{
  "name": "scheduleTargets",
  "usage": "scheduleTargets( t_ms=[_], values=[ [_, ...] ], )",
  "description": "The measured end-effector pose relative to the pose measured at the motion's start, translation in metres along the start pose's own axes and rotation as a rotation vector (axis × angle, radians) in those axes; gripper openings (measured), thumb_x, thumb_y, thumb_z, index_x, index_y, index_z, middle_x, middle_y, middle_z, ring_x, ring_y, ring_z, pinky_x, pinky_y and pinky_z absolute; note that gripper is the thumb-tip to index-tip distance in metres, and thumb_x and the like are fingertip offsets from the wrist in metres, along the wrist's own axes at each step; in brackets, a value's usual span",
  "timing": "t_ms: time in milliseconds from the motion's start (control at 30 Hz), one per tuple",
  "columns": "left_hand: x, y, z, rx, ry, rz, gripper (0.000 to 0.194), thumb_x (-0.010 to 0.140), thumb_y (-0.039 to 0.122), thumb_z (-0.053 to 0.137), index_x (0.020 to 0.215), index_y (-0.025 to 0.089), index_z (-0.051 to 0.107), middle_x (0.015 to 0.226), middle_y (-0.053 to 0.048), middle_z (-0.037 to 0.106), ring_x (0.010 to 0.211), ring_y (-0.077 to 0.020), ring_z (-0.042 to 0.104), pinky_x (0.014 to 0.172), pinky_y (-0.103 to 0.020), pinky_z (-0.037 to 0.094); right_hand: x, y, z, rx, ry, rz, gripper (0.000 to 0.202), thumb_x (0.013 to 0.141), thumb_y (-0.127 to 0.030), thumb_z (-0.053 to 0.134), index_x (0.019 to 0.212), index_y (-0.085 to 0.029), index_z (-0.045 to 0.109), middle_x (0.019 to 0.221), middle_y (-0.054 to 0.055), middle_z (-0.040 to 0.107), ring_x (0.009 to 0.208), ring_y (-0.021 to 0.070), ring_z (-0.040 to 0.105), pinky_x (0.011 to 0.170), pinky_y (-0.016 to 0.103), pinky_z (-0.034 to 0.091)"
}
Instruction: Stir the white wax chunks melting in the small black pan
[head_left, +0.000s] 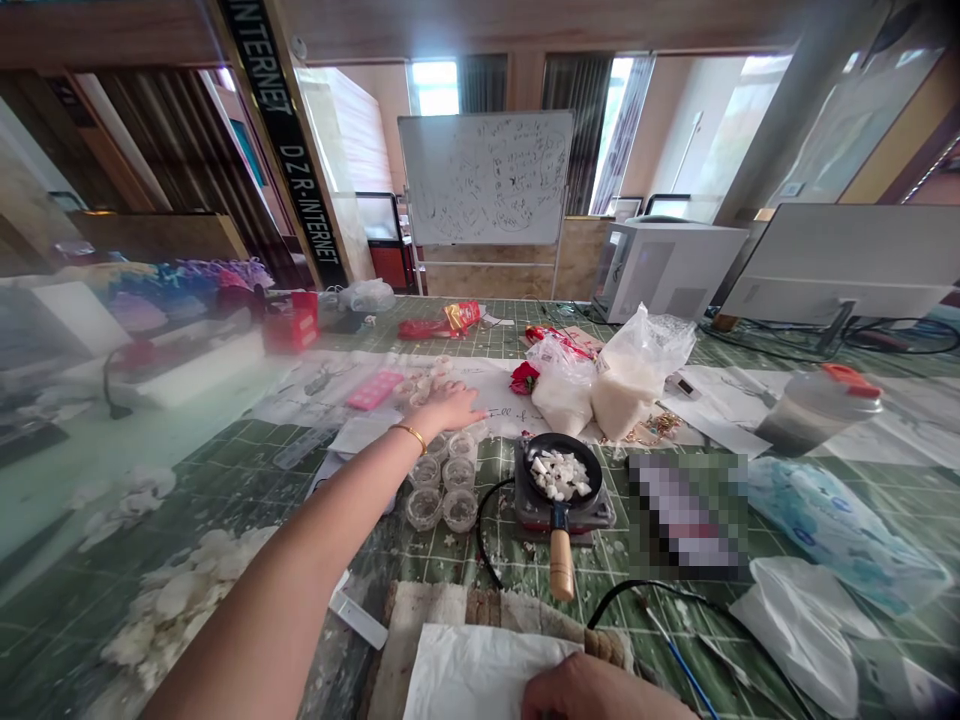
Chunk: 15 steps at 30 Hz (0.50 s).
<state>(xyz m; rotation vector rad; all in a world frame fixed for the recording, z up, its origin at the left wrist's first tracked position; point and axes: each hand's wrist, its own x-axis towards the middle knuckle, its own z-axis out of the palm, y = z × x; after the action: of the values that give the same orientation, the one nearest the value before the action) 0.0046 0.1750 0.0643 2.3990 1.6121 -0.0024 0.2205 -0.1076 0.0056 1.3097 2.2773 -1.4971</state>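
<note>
While left hand (448, 406) splays over round clear cups (459, 474) beside black round pan (564, 441), right hand (589, 690) curls on white paper (469, 670), grips unclear

Wears a slim, gold-coloured bangle (411, 434) around the left wrist (426, 422), just behind the left hand (448, 405). Curves as a narrow, rounded band with a soft metallic shine, too small to show finer detail. Bares the left forearm (300, 570) down to the picture's lower edge. Shows the right hand (604, 690) bare too, only partly in view.
</note>
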Motion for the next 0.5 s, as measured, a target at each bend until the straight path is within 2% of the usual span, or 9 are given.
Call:
scheduleTargets(
  t_ms=[67, 100, 200, 300, 367, 400, 500],
  values=[
    [-0.005, 0.007, 0.009, 0.047, 0.009, 0.020, 0.062, 0.081, 0.059, 0.045, 0.134, 0.027, 0.040, 0.149, -0.009, 0.025, 0.137, -0.0339, 0.015, 0.109, -0.055, -0.001, -0.001, -0.002, 0.000, 0.031, 0.017, -0.002, 0.024, 0.072, -0.027, 0.056, 0.093, -0.026, 0.069, 0.076, -0.004, 0.066, 0.062, 0.0094, 0.052, 0.053, 0.016, 0.034],
    [-0.007, 0.010, 0.013, 0.061, 0.001, 0.021, 0.060, 0.082, 0.057, 0.045, 0.135, 0.028, 0.039, 0.150, -0.007, 0.023, 0.138, -0.0334, 0.013, 0.109, -0.055, -0.004, -0.002, -0.003, -0.001, 0.038, 0.028, -0.006, 0.024, 0.072, -0.027, 0.057, 0.093, -0.026, 0.069, 0.078, -0.004, 0.066, 0.063, 0.0091, 0.052, 0.053, 0.016, 0.034],
    [-0.014, 0.014, 0.021, 0.070, -0.039, -0.008, 0.057, 0.085, 0.053, 0.043, 0.136, 0.029, 0.037, 0.150, -0.008, 0.025, 0.138, -0.0335, 0.015, 0.107, -0.058, -0.004, -0.003, -0.008, -0.003, 0.030, 0.031, -0.031, 0.024, 0.072, -0.026, 0.056, 0.092, -0.025, 0.069, 0.078, -0.003, 0.066, 0.063, 0.0087, 0.051, 0.053, 0.016, 0.034],
    [-0.025, 0.013, 0.015, 0.038, -0.044, -0.029, 0.062, 0.085, 0.058, 0.035, 0.140, 0.031, 0.028, 0.152, -0.007, 0.018, 0.139, -0.0309, 0.014, 0.107, -0.058, -0.002, -0.004, -0.011, -0.005, 0.039, 0.018, -0.052, 0.024, 0.072, -0.026, 0.056, 0.091, -0.024, 0.070, 0.074, -0.004, 0.065, 0.061, 0.0082, 0.051, 0.051, 0.015, 0.033],
    [-0.038, 0.009, 0.005, 0.004, -0.030, -0.053, 0.067, 0.085, 0.064, 0.026, 0.142, 0.030, 0.023, 0.152, -0.007, 0.015, 0.139, -0.0305, 0.014, 0.108, -0.056, 0.003, -0.005, -0.012, -0.005, 0.034, 0.035, -0.038, 0.023, 0.071, -0.028, 0.057, 0.090, -0.024, 0.070, 0.074, -0.003, 0.065, 0.061, 0.0086, 0.052, 0.049, 0.015, 0.032],
    [-0.047, 0.006, 0.000, -0.017, -0.026, -0.077, 0.069, 0.084, 0.066, 0.021, 0.142, 0.029, 0.022, 0.152, -0.008, 0.018, 0.138, -0.0310, 0.017, 0.108, -0.054, 0.008, -0.006, -0.013, -0.005, 0.029, 0.039, -0.024, 0.023, 0.071, -0.028, 0.057, 0.090, -0.024, 0.069, 0.075, -0.003, 0.066, 0.061, 0.0088, 0.052, 0.049, 0.015, 0.032],
    [-0.076, -0.005, -0.016, -0.085, -0.046, -0.159, 0.073, 0.083, 0.070, 0.015, 0.137, 0.025, 0.035, 0.144, -0.009, 0.038, 0.129, -0.0302, 0.037, 0.103, -0.041, 0.031, -0.010, -0.019, -0.007, 0.022, 0.040, -0.003, 0.022, 0.071, -0.028, 0.057, 0.089, -0.023, 0.069, 0.073, -0.002, 0.065, 0.058, 0.0085, 0.052, 0.047, 0.015, 0.032]
  ],
)
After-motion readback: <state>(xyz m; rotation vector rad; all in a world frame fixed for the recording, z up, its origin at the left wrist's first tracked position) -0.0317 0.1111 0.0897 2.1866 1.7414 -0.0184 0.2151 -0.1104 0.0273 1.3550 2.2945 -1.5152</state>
